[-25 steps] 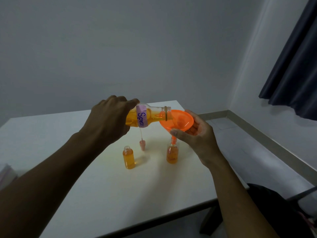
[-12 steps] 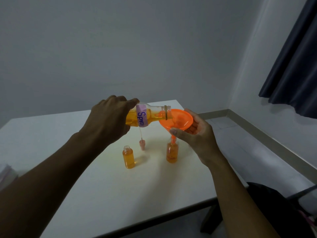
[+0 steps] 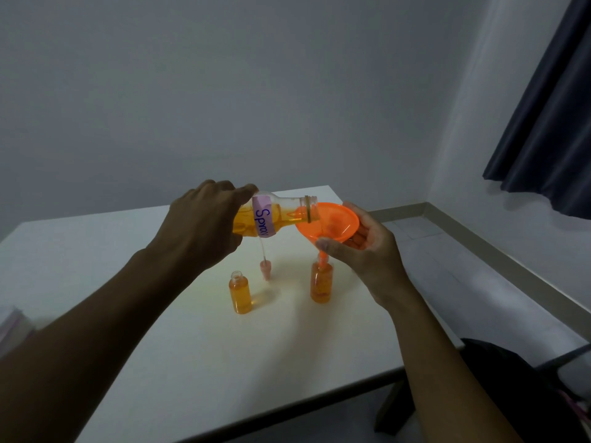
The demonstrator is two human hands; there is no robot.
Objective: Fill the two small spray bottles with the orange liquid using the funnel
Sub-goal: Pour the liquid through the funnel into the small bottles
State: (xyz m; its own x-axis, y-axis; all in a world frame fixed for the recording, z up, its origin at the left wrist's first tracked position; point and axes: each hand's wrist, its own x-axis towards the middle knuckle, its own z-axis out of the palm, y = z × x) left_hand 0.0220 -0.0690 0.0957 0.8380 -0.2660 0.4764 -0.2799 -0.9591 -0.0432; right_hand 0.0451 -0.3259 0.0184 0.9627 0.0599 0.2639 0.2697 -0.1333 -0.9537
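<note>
My left hand [image 3: 204, 225] grips a clear bottle of orange liquid [image 3: 275, 215] with a purple "Spray" label, tipped sideways with its mouth over the orange funnel [image 3: 329, 223]. My right hand [image 3: 361, 251] holds the funnel by its rim, thumb in front. The funnel's spout sits in the neck of the right small bottle [image 3: 320, 284], which is nearly full of orange liquid. The left small bottle [image 3: 240, 294] stands uncapped and filled with orange liquid. A pink spray cap [image 3: 265, 270] with its white tube stands between them on the white table [image 3: 192, 362].
The table's right edge and front edge are close to the bottles. A dark bag or chair [image 3: 511, 394] sits on the floor at the lower right. A pale object [image 3: 12, 324] lies at the table's left edge. A dark curtain [image 3: 550, 123] hangs at the right.
The liquid level in the right small bottle has risen as the pour goes on. Both hands, the big bottle and the funnel stay almost still.
</note>
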